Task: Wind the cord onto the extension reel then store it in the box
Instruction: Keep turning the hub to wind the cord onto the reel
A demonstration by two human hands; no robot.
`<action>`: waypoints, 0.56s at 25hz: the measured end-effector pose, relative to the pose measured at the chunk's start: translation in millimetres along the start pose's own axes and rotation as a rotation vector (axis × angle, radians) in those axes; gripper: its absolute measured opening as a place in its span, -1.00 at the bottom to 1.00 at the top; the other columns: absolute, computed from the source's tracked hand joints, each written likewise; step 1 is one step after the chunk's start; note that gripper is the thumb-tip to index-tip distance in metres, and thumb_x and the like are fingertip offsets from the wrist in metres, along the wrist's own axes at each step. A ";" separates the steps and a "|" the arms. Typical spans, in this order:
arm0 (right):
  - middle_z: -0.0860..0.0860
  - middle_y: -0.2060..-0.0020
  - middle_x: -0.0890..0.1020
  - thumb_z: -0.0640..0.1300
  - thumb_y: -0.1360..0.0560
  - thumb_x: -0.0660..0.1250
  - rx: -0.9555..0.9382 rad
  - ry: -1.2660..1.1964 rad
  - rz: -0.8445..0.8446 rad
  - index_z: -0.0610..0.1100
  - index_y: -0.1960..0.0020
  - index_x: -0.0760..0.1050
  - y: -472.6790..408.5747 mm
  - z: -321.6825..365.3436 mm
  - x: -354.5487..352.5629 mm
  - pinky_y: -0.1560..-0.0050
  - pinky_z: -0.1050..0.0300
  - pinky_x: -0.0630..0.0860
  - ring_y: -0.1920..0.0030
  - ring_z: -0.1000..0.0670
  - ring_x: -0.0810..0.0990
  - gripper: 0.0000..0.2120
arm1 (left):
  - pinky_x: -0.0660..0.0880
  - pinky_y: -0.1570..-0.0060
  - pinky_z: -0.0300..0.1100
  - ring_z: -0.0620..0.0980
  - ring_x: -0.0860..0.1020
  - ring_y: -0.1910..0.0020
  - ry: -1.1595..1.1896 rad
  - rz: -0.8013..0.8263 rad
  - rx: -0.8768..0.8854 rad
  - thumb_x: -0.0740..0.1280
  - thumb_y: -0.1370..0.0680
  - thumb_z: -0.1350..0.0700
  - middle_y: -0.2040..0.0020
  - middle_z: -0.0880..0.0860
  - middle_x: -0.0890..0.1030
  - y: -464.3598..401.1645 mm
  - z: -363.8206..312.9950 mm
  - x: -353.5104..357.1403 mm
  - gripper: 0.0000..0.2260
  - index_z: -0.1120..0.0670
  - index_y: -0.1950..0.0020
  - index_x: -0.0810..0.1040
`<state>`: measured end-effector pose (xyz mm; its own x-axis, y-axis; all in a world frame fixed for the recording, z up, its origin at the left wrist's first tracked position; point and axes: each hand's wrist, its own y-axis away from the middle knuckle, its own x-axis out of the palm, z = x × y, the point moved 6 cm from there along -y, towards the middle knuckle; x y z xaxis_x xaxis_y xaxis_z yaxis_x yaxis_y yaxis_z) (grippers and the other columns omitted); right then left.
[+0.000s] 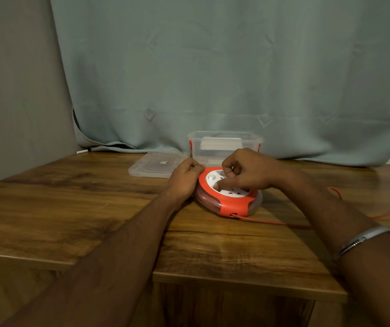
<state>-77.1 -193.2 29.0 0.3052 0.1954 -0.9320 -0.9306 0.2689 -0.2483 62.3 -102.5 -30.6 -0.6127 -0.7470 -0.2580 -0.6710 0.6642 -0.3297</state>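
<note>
An orange and white round extension reel [232,204] lies flat on the wooden table [71,208]. My left hand [184,178] grips its left rim. My right hand [245,172] rests on the white socket face, fingers curled, one finger pressed into the top. A thin orange cord [271,222] leaves the reel's front slot and runs right across the table, passing under my right forearm. Behind the reel stands a clear plastic box [224,145] with red clips, open at the top.
The box's clear lid [158,165] lies flat to the left of the box. A grey-green curtain [212,79] hangs behind the table. The table's front edge has a step, with a lower part at the left.
</note>
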 end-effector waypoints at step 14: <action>0.05 -0.16 0.68 -0.43 -0.31 0.52 0.022 -0.161 0.140 0.00 -0.24 0.37 3.7 -20.2 -5.7 0.28 0.22 0.47 0.39 0.32 0.54 -0.35 | 0.56 0.20 -0.19 -0.03 0.65 0.13 -0.001 0.041 0.045 0.21 -0.69 0.04 0.09 0.05 0.67 1.4 -3.5 1.0 -0.83 0.06 -0.02 0.55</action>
<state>-86.4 -212.3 28.0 0.2032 0.3801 -0.9024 -0.9621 0.2487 -0.1119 59.3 -102.1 -28.2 -0.6389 -0.7191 -0.2732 -0.6258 0.6924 -0.3591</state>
